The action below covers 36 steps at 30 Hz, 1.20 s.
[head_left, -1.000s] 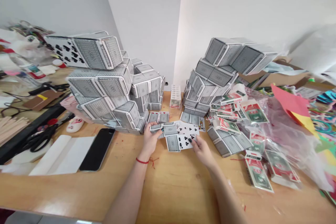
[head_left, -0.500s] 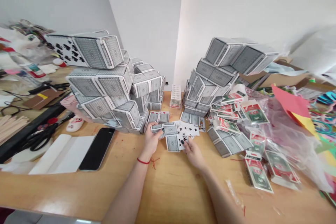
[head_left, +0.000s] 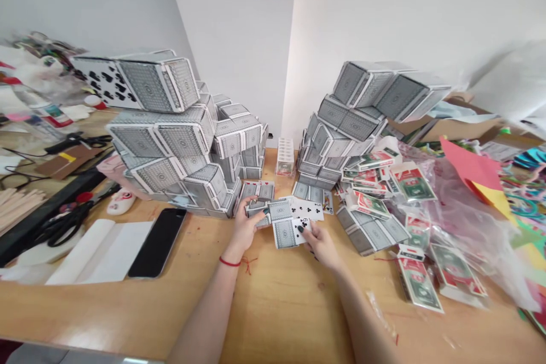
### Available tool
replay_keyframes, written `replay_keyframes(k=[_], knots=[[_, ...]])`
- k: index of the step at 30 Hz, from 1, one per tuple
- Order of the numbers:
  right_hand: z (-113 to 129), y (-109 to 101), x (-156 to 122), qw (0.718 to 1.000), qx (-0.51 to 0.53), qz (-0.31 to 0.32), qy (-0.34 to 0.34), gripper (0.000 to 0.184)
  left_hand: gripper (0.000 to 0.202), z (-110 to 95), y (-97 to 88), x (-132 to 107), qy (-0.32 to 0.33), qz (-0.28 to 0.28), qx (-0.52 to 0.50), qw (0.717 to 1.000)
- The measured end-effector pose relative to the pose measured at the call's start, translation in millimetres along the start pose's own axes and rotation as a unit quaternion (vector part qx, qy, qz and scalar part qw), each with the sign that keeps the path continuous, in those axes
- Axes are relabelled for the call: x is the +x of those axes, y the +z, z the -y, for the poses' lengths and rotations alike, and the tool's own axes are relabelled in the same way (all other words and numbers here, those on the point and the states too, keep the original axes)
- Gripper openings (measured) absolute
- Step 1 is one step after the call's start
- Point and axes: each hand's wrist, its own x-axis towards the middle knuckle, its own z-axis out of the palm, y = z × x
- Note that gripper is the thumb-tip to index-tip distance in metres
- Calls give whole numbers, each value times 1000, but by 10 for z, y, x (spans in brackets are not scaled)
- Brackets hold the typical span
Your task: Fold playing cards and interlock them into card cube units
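My left hand [head_left: 244,228] grips a folded grey-backed card piece [head_left: 258,206] at the table's middle. My right hand [head_left: 319,243] pinches the edge of a flat strip of joined playing cards [head_left: 286,226], grey backs and club faces showing. More loose cards [head_left: 307,200] lie just beyond on the wooden table [head_left: 273,301]. A tall stack of boxes made from cards [head_left: 170,131] rises to the left. A second stack of card boxes [head_left: 354,114] stands to the right.
A black phone [head_left: 157,242] and white paper [head_left: 100,250] lie at the left, with scissors [head_left: 63,226] and wooden sticks [head_left: 17,202] beyond. Red and green card packs [head_left: 420,284] and a plastic bag [head_left: 464,205] crowd the right. The wall corner stands behind.
My right hand slid left along the card strip, then back a little, pushing the cards together. The left hand barely moved.
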Motion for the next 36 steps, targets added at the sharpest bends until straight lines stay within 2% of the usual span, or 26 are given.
replay_keyframes(k=[2,6,9,11,13,15,17,19,24,28,32,36], knots=[[-9,-13,6,1000,15,9,12,38,46,-11,-19,0,-15,22,-23,999],[-43,-16,20,1000,17,-4,9,39,39,18,-55,20,-44,99,-73,991],[-55,-14,33,998,-22,-43,-29,33,31,76,-33,32,-33,99,-55,993],[-55,-5,43,990,-62,-102,-72,30,30,117,10,26,-21,84,-35,996],[-48,15,48,970,-115,-172,-128,42,32,149,66,3,-8,83,-7,997],[-38,48,43,937,-186,-227,-191,50,33,167,126,-38,7,91,25,996],[-28,93,29,902,-254,-254,-238,51,35,169,180,-91,29,98,55,993],[-24,143,11,889,-282,-264,-246,51,36,157,224,-150,60,107,80,989],[-36,221,-19,907,-257,-277,-186,57,41,121,278,-271,124,154,102,975],[-10,230,-36,924,-227,-276,-139,61,30,137,294,-317,146,151,134,969],[12,200,-42,957,-139,-236,-93,61,26,149,321,-335,158,137,147,967],[-8,150,-24,981,-13,-167,-96,54,25,139,344,-333,161,130,122,971]])
